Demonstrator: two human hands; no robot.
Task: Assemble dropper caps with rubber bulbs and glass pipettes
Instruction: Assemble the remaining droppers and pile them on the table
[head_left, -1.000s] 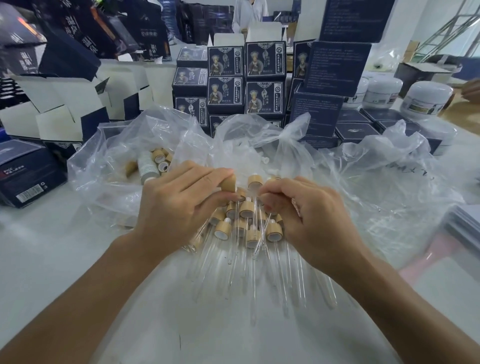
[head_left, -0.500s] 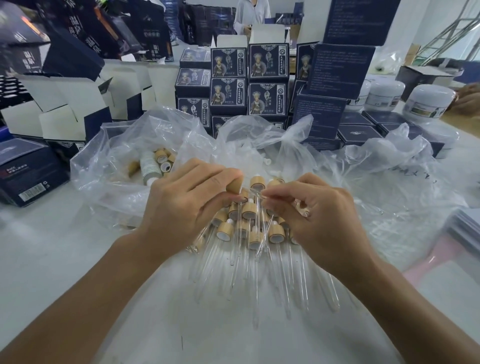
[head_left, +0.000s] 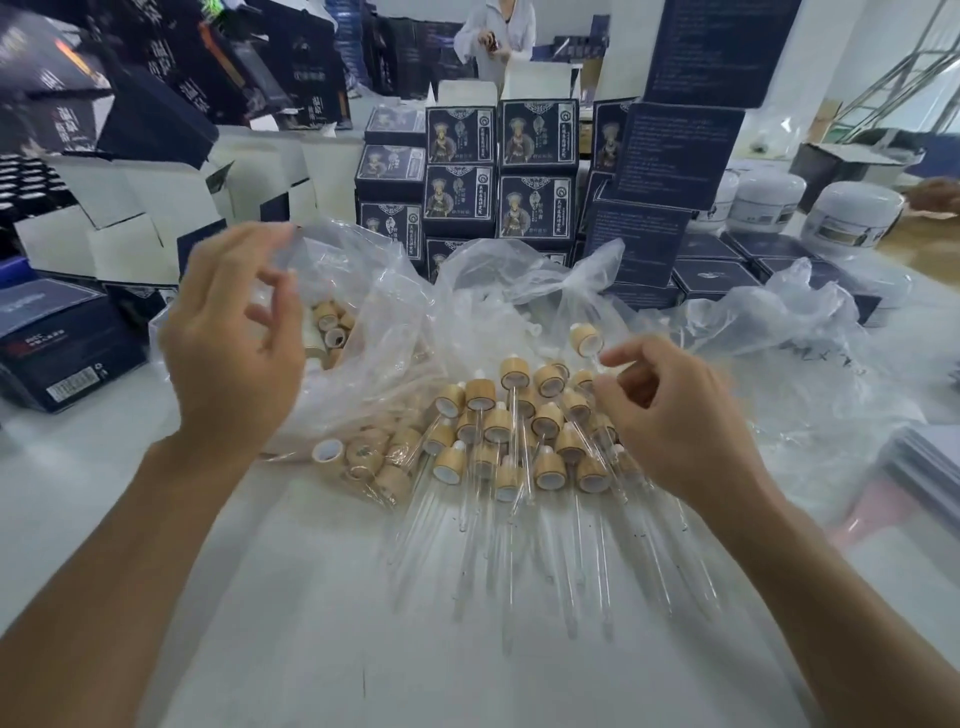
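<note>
Nearest lies the white table (head_left: 311, 649), bare at its front edge; on it a heap of finished droppers (head_left: 519, 441), wooden caps bunched together and glass tubes fanned toward the viewer; some caps rest on the skirt of a clear plastic bag (head_left: 395, 332). The right hand (head_left: 680, 421) hangs over the right side of the heap, fingers loosely curled; whether its fingertips pinch the slim tube below a raised dropper (head_left: 586, 338) just beside them I cannot tell, since the glass is too faint. The left hand (head_left: 234, 338) is lifted above the table at the mouth of the bag, blurred, fingers spread and relaxed, grasping nothing. Inside the bag, behind that hand, sit loose wooden caps (head_left: 330, 322) without tubes; more lie under the plastic near the heap. Another crumpled clear bag (head_left: 779, 332) spreads to the right. Beyond stand stacked dark blue boxes (head_left: 535, 171); open white cartons (head_left: 130, 218) on the left; white jars (head_left: 852, 213) far right; a person in white (head_left: 496, 31) at the back.
</note>
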